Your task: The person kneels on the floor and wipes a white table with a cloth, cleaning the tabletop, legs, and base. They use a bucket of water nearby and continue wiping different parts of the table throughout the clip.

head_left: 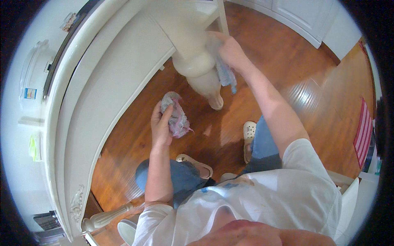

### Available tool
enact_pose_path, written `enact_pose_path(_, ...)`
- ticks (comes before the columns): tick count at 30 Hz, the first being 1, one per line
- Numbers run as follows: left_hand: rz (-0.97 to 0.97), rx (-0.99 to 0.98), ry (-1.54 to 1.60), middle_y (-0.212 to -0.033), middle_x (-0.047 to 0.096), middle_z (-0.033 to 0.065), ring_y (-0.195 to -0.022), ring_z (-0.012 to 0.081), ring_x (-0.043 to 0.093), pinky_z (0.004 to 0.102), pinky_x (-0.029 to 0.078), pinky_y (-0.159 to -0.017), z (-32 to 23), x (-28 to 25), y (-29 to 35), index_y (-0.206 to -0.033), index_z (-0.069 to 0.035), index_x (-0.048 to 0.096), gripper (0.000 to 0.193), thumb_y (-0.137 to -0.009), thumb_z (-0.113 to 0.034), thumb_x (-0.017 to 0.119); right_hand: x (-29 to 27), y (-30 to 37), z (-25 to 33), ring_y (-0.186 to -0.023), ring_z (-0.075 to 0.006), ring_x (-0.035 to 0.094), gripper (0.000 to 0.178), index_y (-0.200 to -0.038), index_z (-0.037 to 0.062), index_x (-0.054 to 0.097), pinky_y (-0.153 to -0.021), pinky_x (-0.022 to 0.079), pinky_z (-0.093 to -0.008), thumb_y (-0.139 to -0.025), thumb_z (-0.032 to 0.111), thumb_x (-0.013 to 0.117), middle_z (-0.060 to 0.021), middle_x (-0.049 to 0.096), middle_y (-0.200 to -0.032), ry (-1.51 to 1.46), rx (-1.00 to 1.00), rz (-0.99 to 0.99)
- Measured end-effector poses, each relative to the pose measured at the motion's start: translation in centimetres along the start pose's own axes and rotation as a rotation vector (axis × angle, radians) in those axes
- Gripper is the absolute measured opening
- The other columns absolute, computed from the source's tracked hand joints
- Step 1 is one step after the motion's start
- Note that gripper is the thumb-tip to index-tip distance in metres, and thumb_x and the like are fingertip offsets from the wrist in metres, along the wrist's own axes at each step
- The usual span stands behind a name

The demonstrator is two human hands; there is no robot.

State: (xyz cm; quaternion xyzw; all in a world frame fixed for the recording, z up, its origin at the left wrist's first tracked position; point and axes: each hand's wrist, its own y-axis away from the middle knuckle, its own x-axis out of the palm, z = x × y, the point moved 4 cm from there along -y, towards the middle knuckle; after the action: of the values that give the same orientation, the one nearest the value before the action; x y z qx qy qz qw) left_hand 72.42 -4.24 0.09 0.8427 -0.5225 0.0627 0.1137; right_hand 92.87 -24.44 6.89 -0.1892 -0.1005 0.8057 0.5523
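Note:
In my left hand is a crumpled pink and grey cloth, gripped between thumb and fingers above the floor. My right hand presses a bluish-grey cloth to the side of a thick cream table leg; the cloth's loose end hangs below the hand. The leg is turned, with a rounded bulge and a narrow foot on the floor. Part of the right hand's fingers is blurred and hidden behind the cloth.
The cream table curves along my left, with small items on its top. Wooden floor lies below. A second turned leg is at lower left. A white cabinet stands far right, and a pink striped mat lies at the right edge.

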Motion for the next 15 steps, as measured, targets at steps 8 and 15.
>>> enact_pose_path(8, 0.025, 0.014, 0.036, -0.100, 0.062, 0.0016, -0.086, 0.0090, 0.058, 0.0249, 0.048, -0.074, -0.5, 0.1, 0.3, -0.114, -0.004, 0.057, 0.025, -0.090, -0.010, 0.060, 0.6, -0.2, -0.7, -0.106, -0.0367, 0.058, 0.047, -0.121, 0.0013, 0.056, -0.094, 0.043, -0.0384, -0.076, 0.006, 0.043, -0.0223, 0.061, -0.114, 0.087, -0.061, -0.103)
enact_pose_path(15, 0.049, 0.027, 0.032, -0.100, 0.062, 0.0017, -0.086, 0.0090, 0.058, 0.0247, 0.048, -0.074, -0.2, 0.3, 0.1, -0.115, -0.004, 0.057, 0.026, -0.090, -0.010, 0.060, 0.2, 4.0, 1.6, -0.113, -0.0372, 0.053, 0.050, -0.122, 0.0043, 0.055, -0.098, 0.041, -0.0391, -0.073, 0.005, 0.049, -0.0226, 0.057, -0.120, 0.175, -0.292, -0.129)
